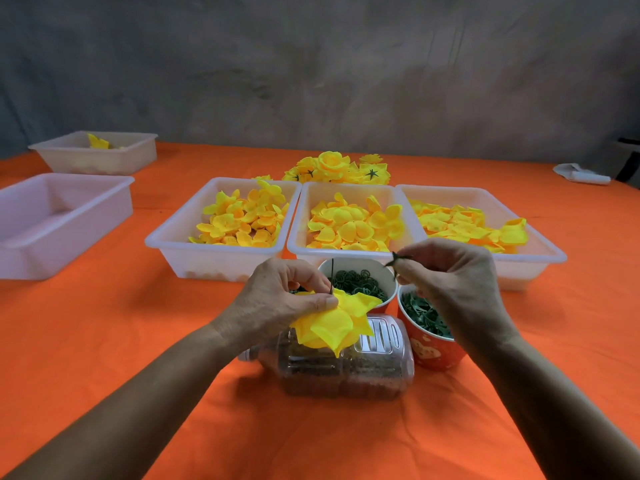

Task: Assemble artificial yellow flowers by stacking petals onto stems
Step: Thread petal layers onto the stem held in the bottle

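Note:
My left hand [282,299] pinches a stack of yellow petals [337,320] threaded on a thin dark stem [332,277] that sticks up above my fingers. My right hand [450,275] pinches a small dark green star-shaped calyx [398,258] between thumb and forefinger, a little right of and level with the stem's tip. Both hands hover over a clear plastic jug [346,365] lying on its side. A pile of finished yellow flowers [337,169] lies behind the trays.
Three white trays of loose yellow petals stand in a row: left [221,251], middle [298,220], right [540,251]. A cup of green rings [360,282] and a red cup of green calyxes [429,341] sit below my hands. Two more white trays [65,216] [100,154] stand far left.

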`<action>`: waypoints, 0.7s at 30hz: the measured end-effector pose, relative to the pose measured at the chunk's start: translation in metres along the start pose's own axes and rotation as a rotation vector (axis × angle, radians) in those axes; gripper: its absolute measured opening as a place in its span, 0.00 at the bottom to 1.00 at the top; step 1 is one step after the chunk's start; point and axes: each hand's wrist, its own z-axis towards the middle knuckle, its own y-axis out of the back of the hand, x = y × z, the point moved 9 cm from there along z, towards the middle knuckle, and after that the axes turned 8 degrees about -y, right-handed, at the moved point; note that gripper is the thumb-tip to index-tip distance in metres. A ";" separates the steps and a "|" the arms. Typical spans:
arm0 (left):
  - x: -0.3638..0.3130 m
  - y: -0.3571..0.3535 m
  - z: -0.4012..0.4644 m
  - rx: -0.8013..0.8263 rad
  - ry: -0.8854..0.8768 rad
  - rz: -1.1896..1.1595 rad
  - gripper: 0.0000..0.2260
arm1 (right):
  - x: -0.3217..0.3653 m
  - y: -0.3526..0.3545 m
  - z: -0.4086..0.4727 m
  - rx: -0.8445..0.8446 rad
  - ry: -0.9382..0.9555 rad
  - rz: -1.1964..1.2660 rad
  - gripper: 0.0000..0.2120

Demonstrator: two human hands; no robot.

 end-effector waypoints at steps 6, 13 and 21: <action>-0.001 -0.001 -0.001 -0.002 0.004 0.022 0.07 | 0.028 -0.037 -0.001 -0.038 0.081 0.021 0.08; -0.002 0.000 -0.002 -0.021 0.010 0.086 0.04 | 0.029 -0.060 -0.005 -0.034 0.045 0.056 0.09; 0.000 0.002 -0.002 -0.026 0.020 0.097 0.06 | 0.024 -0.063 -0.014 0.046 0.058 0.126 0.08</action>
